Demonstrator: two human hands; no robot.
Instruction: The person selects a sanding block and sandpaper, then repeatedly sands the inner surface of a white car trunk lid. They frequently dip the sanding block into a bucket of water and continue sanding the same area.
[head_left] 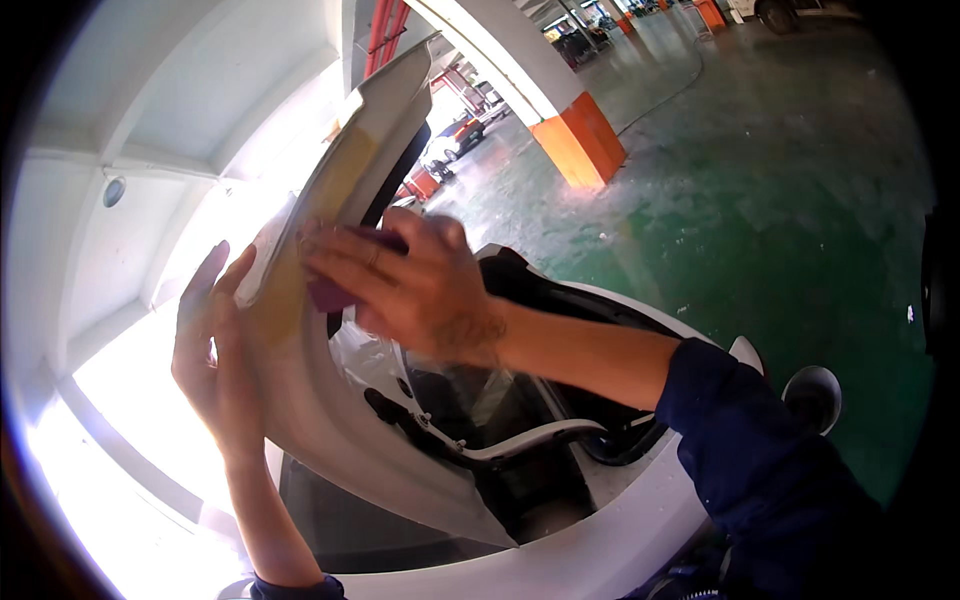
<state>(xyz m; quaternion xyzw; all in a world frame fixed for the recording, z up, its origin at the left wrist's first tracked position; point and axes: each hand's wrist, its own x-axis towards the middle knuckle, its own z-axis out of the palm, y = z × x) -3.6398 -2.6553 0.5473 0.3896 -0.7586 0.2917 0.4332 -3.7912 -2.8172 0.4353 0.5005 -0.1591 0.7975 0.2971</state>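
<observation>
A raised white car lid (370, 440) slants up in front of me, with yellowish filler patches (345, 180) along its upper edge. My right hand (425, 285) is closed around a maroon sanding pad (330, 296) and presses it to the lid beside the yellowed area. Part of the pad is hidden under the fingers. On the lid's left side, my left hand (218, 345) lies against the edge with its fingers stretched upward, holding nothing. Both forearms reach in from below, the right one in a dark blue sleeve.
Beneath the lid is the car's dark opening, with a white hinge arm (530, 438). The white car body (600, 540) curves round below, and a side mirror (812, 398) stands at right. An orange-based pillar (580, 140) rises from the green floor (720, 230) beyond.
</observation>
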